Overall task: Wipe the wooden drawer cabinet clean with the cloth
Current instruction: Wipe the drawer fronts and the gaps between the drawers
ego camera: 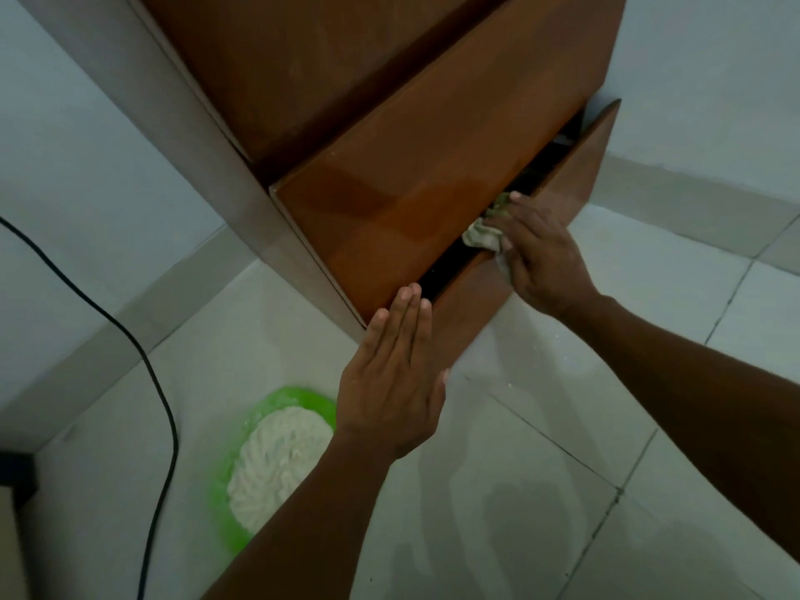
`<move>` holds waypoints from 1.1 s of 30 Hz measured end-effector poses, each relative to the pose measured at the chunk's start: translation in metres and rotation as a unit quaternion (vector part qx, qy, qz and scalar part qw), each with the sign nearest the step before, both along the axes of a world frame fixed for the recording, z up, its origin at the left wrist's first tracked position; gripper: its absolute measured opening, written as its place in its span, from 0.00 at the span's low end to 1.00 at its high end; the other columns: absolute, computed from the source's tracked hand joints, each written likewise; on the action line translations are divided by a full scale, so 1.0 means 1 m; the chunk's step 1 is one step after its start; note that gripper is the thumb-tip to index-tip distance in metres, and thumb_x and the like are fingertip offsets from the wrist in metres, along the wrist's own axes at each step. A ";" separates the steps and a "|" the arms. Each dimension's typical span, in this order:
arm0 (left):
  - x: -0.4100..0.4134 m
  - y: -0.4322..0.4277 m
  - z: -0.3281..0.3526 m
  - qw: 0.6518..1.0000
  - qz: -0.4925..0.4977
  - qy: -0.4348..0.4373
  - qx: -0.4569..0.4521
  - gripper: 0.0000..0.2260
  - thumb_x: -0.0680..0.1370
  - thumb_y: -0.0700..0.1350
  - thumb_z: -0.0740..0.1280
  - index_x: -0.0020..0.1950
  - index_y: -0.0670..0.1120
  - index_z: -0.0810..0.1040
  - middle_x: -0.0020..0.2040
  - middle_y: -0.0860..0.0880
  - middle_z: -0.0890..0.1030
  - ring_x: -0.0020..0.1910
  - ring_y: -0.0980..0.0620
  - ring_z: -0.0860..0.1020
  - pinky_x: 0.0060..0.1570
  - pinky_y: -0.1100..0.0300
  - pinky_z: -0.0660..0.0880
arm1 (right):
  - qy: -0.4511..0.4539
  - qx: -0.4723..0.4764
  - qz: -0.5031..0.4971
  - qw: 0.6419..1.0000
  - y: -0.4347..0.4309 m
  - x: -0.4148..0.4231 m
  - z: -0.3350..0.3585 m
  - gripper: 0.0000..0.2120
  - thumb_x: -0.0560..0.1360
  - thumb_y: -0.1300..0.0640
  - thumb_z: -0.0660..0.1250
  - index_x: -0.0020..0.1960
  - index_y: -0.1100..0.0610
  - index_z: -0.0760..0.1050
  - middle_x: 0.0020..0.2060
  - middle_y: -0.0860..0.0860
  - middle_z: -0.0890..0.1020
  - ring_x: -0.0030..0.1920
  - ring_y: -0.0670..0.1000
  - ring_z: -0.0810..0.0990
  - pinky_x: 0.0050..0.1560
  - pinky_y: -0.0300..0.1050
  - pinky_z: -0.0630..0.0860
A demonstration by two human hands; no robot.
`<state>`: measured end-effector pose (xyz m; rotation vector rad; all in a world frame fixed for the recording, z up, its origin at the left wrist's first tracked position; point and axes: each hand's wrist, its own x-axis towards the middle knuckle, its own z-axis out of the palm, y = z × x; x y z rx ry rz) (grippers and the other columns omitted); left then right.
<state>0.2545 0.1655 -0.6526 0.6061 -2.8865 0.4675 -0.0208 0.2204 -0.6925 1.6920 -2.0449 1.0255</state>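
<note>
Pale bluish walls (78,123) with a grey skirting strip (675,197) along the bottom. Light glossy floor tiles (562,491) with thin dark joints. Black cable (172,426) beside a green basin (298,398), dim light

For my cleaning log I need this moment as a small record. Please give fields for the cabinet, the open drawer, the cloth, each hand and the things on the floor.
cabinet: brown wooden drawer cabinet, standing by a pale wall
drawer: lowest visible drawer, pulled partly open
cloth: crumpled pale cloth, on the drawer's top edge
right hand: holds the cloth against that edge
left hand: flat, straight fingers touching the drawer's near corner
floor: round green plastic basin holding something white; thin black cable
</note>
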 end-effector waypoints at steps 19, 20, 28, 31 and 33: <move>-0.119 -0.038 0.012 0.992 -0.104 -0.070 -0.030 0.36 0.82 0.59 0.50 0.81 0.36 0.46 0.82 0.36 0.47 0.82 0.42 0.45 0.79 0.48 0.44 | -0.067 -0.062 -0.071 0.993 -0.016 -0.083 -0.003 0.17 0.82 0.61 0.56 0.65 0.64 0.77 0.65 0.61 0.78 0.73 0.60 0.70 0.77 0.50 0.62; -0.129 -0.039 0.013 0.991 -0.105 -0.074 -0.037 0.37 0.82 0.59 0.50 0.81 0.36 0.45 0.82 0.36 0.46 0.81 0.42 0.45 0.79 0.48 0.43 | -0.069 -0.066 -0.080 0.992 -0.019 -0.095 -0.005 0.16 0.82 0.62 0.56 0.65 0.65 0.77 0.64 0.62 0.78 0.72 0.60 0.70 0.77 0.51 0.63; -0.143 -0.037 0.009 0.992 -0.112 -0.060 -0.026 0.35 0.83 0.58 0.53 0.81 0.37 0.49 0.82 0.37 0.49 0.82 0.42 0.48 0.79 0.49 0.45 | -0.074 -0.061 -0.124 0.988 -0.026 -0.182 0.001 0.15 0.81 0.61 0.57 0.61 0.65 0.77 0.60 0.64 0.79 0.67 0.63 0.74 0.73 0.48 0.65; -0.142 -0.034 0.009 0.992 -0.108 -0.061 -0.022 0.35 0.83 0.59 0.52 0.81 0.37 0.48 0.82 0.38 0.48 0.82 0.43 0.47 0.79 0.49 0.44 | -0.102 -0.051 -0.148 0.982 -0.028 -0.198 0.003 0.15 0.81 0.61 0.56 0.62 0.63 0.77 0.62 0.62 0.79 0.69 0.61 0.72 0.73 0.47 0.64; -0.143 -0.033 0.010 0.992 -0.102 -0.068 -0.023 0.35 0.83 0.59 0.52 0.81 0.38 0.48 0.82 0.38 0.48 0.82 0.43 0.47 0.79 0.50 0.42 | -0.141 -0.063 -0.170 0.973 -0.030 -0.193 0.006 0.16 0.81 0.60 0.55 0.63 0.62 0.77 0.63 0.61 0.78 0.69 0.59 0.72 0.72 0.45 0.65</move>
